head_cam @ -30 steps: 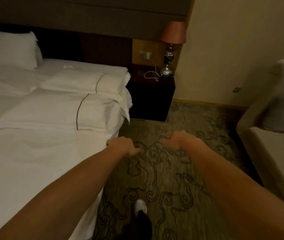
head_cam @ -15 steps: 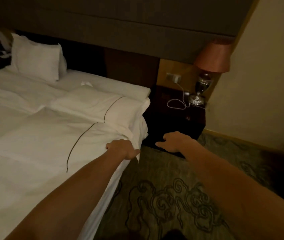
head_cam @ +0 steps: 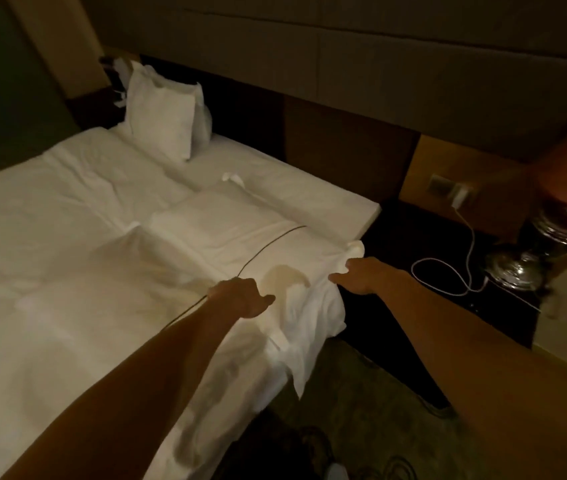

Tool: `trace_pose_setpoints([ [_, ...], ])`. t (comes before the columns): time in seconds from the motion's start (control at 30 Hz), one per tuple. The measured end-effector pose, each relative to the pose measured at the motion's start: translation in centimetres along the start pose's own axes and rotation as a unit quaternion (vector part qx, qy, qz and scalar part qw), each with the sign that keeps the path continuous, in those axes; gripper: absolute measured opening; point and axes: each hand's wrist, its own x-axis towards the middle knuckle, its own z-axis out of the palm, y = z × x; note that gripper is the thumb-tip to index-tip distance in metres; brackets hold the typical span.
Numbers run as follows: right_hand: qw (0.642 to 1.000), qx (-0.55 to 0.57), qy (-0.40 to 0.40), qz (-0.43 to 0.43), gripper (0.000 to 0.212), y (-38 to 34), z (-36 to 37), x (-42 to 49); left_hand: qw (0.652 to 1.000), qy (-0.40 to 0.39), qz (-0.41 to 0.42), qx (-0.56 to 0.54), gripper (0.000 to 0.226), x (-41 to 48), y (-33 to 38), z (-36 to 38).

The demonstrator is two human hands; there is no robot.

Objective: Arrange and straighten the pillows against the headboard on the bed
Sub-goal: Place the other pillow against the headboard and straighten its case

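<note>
The fingers of the left hand (head_cam: pixel 242 299) are curled loosely downward over the white pillow with the thin dark piping line (head_cam: pixel 233 244), which lies flat near the bed's edge; the thumb is stretched out toward the right, and whether any cloth is actually pinched beneath the palm cannot be told. The fingers of the right hand (head_cam: pixel 361 275) are held out nearly straight and unclenched, their tips laid against or just above the outer end of that same pillow, where the loose white casing is bunched at the corner. Nothing is seen gripped in this hand.

Beside that pillow, on the side nearer the person, a second flat white pillow with a matching dark piping line (head_cam: pixel 95 306) is laid, partly covered by the left forearm. Farther from the flat pillow, at the head of the white-sheeted bed (head_cam: pixel 50 209), a plump white pillow (head_cam: pixel 162 109) is stood upright against the dark padded headboard (head_cam: pixel 344 74). A small crumpled scrap of white cloth or paper (head_cam: pixel 233 177) is seen on the sheet between the flat pillow and the headboard.

Just beyond the flat pillow's outer end, a dark wooden nightstand (head_cam: pixel 413 237) is placed, on which a coiled white charging cable (head_cam: pixel 448 271) and a shiny silver lamp base (head_cam: pixel 521 271) are set. Patterned carpet (head_cam: pixel 361 427) is spread below.
</note>
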Motion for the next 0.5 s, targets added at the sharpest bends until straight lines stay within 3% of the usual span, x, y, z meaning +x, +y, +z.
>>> trace_pose_setpoints([
  [0.27, 1.000, 0.000, -0.016, -0.010, 0.087, 0.1, -5.0, 11.1, 0.996, 0.022, -0.089, -0.022, 0.079, 11.5, 0.0, -7.5],
  [0.5, 0.978, 0.191, -0.048, 0.075, 0.095, -1.1, -5.7, 21.5, 0.996, -0.003, -0.084, -0.005, 0.080, 25.4, -0.7, -11.1],
])
